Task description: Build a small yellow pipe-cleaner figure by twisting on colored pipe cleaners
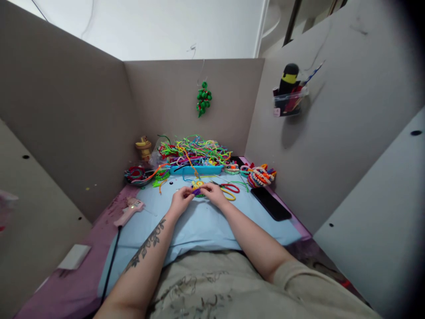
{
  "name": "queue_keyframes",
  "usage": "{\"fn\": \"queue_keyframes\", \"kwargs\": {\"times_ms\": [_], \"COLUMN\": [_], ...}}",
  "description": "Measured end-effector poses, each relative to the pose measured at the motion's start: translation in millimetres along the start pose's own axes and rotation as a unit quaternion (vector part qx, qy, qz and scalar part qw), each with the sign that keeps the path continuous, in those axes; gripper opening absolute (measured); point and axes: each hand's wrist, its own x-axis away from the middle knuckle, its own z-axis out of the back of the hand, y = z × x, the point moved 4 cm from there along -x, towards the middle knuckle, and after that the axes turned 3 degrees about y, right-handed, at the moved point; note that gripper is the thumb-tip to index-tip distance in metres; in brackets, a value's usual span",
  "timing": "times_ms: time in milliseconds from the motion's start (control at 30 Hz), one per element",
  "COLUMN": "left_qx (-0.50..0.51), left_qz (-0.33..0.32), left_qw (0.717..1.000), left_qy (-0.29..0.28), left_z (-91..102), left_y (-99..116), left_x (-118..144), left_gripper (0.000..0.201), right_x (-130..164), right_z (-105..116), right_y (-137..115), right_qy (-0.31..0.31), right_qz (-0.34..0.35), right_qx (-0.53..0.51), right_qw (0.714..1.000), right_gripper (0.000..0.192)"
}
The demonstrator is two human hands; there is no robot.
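My left hand point(181, 200) and my right hand point(213, 193) meet over a light blue cloth point(199, 223). Between their fingertips they pinch a small craft piece point(197, 189) of purple, yellow and green fuzzy wire. Both hands have their fingers closed on it. Scissors with red and yellow handles point(229, 190) lie just right of my right hand. Behind the hands stands a blue tray point(196, 170) heaped with tangled coloured pipe cleaners point(194, 151).
A pink glue gun point(129, 210) with a black cord lies at the left. A black phone point(270, 203) lies at the right, with finished woven pieces point(260, 176) behind it. Grey partition walls enclose the desk; a green ornament point(203, 98) hangs on the back wall.
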Motion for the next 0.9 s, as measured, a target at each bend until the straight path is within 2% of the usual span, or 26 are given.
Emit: {"fn": "queue_keyframes", "kwargs": {"times_ms": [367, 600, 900], "left_qx": [-0.024, -0.041, -0.054], "left_qz": [-0.024, -0.031, -0.029], "left_qw": [0.999, 0.999, 0.998], "left_qy": [-0.015, -0.012, -0.011], "left_z": [-1.9, -2.1, -3.5], "left_y": [4.9, 1.2, -1.8], "left_x": [2.1, 1.8, 1.4], "left_gripper": [0.014, 0.012, 0.020], "right_x": [0.2, 0.6, 0.0], "right_z": [-2.7, -3.3, -2.9], "right_y": [3.6, 0.7, -1.3], "right_qy": [-0.014, -0.026, -0.007], "right_qz": [0.018, 0.023, 0.051], "right_qx": [0.033, 0.016, 0.071], "right_qw": [0.999, 0.999, 0.996], "right_gripper": [0.018, 0.019, 0.018]}}
